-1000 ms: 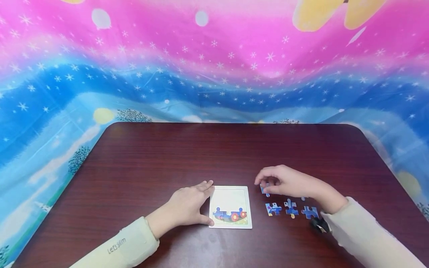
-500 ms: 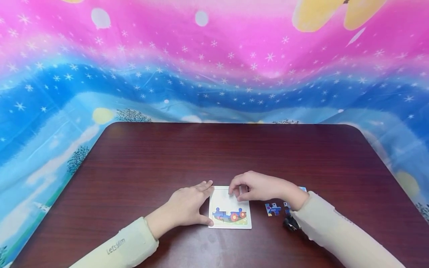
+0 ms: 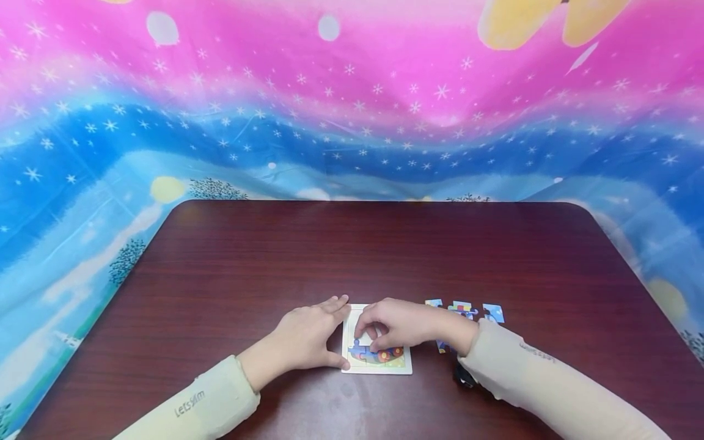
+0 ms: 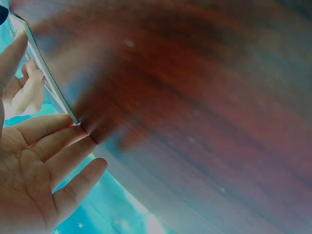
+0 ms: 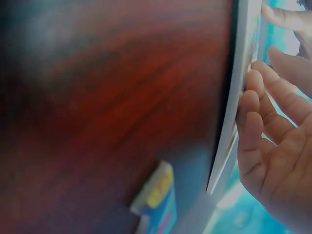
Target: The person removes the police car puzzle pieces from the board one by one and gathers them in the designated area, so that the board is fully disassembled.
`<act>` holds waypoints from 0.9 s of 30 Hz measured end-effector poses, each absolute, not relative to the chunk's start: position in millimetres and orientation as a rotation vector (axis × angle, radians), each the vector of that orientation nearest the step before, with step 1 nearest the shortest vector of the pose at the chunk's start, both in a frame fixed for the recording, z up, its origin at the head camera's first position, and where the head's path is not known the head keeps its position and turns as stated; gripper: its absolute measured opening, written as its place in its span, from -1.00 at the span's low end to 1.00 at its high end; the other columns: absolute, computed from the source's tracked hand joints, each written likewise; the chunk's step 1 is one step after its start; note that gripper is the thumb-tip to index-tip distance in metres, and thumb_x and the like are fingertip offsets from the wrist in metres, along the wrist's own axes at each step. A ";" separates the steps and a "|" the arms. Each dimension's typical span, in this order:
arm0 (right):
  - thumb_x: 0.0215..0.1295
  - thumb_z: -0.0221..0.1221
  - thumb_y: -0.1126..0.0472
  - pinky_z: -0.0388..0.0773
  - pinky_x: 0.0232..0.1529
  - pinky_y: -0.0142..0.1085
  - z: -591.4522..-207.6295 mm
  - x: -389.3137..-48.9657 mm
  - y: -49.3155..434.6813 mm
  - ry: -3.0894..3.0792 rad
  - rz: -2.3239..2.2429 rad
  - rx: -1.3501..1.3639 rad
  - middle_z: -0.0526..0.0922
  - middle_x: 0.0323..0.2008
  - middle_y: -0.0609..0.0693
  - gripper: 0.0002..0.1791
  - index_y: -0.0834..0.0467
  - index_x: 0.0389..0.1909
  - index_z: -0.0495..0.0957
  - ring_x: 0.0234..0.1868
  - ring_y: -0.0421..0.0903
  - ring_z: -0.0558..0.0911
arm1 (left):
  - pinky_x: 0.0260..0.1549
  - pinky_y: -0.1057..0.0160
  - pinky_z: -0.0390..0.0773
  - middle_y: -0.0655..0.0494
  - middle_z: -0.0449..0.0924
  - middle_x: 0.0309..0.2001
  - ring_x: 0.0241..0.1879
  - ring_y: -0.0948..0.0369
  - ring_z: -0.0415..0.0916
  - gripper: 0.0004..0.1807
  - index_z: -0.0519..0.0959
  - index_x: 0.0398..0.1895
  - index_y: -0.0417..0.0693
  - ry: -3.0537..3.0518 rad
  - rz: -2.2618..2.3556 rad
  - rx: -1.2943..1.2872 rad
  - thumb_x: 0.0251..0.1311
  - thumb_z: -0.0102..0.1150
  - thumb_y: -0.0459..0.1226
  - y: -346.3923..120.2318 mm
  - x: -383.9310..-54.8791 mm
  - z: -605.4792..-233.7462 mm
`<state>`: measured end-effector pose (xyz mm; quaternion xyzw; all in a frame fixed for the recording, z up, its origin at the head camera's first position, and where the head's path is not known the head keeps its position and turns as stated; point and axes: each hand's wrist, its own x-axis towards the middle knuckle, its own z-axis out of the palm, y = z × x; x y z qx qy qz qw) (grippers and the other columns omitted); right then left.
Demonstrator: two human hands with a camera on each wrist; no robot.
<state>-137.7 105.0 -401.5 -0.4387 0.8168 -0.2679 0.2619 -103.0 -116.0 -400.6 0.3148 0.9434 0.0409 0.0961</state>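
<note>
A square white puzzle tray (image 3: 407, 360) lies on the table, with joined puzzle pieces (image 3: 393, 359) along its near side, blue with red-and-yellow rounds. My left hand (image 3: 310, 333) rests at its left edge, fingers fairly straight towards the far corner and thumb at the near one. In the left wrist view the fingertips (image 4: 63, 119) meet the tray's rim. Over the tray, my right hand (image 3: 398, 324) is bent down, its index finger and thumb apart at the left end of the joined pieces; I cannot tell if they pinch one.
Loose pieces lie right of the tray: a blue one (image 3: 493, 313), one with red and yellow (image 3: 462, 307), and others partly under the right forearm. A dark wrist camera (image 3: 464, 376) hangs below the right sleeve. A patterned cloth (image 3: 352, 122) backs the brown table (image 3: 308, 250).
My right hand has moved left from the loose pieces to above the tray, then down and further left to the joined pieces. The left hand stays at the tray's edge.
</note>
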 end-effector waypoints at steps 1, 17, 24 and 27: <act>0.19 0.33 0.34 0.45 -0.36 -0.54 -401.8 -137.1 104.2 2.212 -0.723 -1.185 0.50 -0.46 -0.22 -0.76 0.15 -0.11 0.65 -0.49 -0.44 0.39 | 0.08 0.02 0.63 0.03 0.36 0.44 0.41 0.13 0.37 0.07 0.42 0.38 -0.10 2.794 0.125 0.932 -0.17 0.43 0.31 -116.2 -102.9 -400.6; 0.16 0.38 0.20 0.37 -0.36 -0.49 -401.8 -123.6 94.4 2.384 -0.580 -1.121 0.45 -0.49 -0.18 -0.77 -0.01 -0.21 0.55 -0.49 -0.40 0.35 | 0.06 0.03 0.63 0.05 0.37 0.44 0.40 0.14 0.38 0.06 0.43 0.37 -0.08 2.803 0.123 0.926 -0.19 0.43 0.31 -116.7 -102.6 -399.5; 0.14 0.38 0.24 0.36 -0.35 -0.52 -404.1 -122.3 94.1 2.383 -0.583 -1.120 0.46 -0.48 -0.16 -0.76 0.00 -0.23 0.53 -0.48 -0.38 0.33 | 0.06 0.04 0.63 0.04 0.38 0.43 0.40 0.13 0.38 0.05 0.44 0.36 -0.07 2.801 0.123 0.939 -0.19 0.43 0.31 -116.3 -101.7 -400.1; 0.14 0.38 0.25 0.37 -0.34 -0.52 -403.6 -121.6 94.3 2.382 -0.594 -1.125 0.46 -0.48 -0.15 -0.75 0.01 -0.22 0.53 -0.48 -0.39 0.32 | 0.07 0.05 0.63 0.04 0.37 0.43 0.40 0.14 0.38 0.05 0.44 0.36 -0.08 2.803 0.120 0.937 -0.19 0.43 0.31 -116.3 -101.2 -399.8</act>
